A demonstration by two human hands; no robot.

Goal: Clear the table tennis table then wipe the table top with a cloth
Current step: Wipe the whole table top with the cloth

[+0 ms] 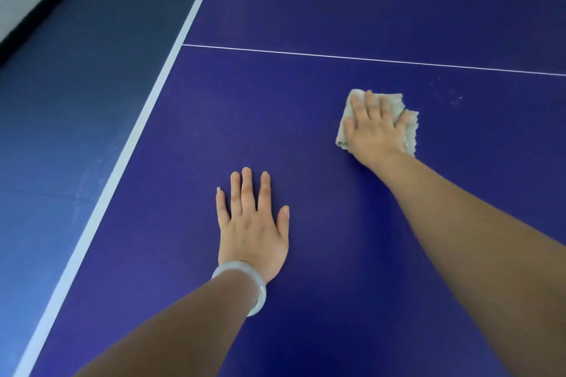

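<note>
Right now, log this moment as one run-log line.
phase: wiping | right hand: flat on cloth | left hand: flat on table top | pale specks: right of cloth

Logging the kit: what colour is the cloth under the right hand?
Beige, a pale greyish tan; the head view shows the cloth best.
</note>
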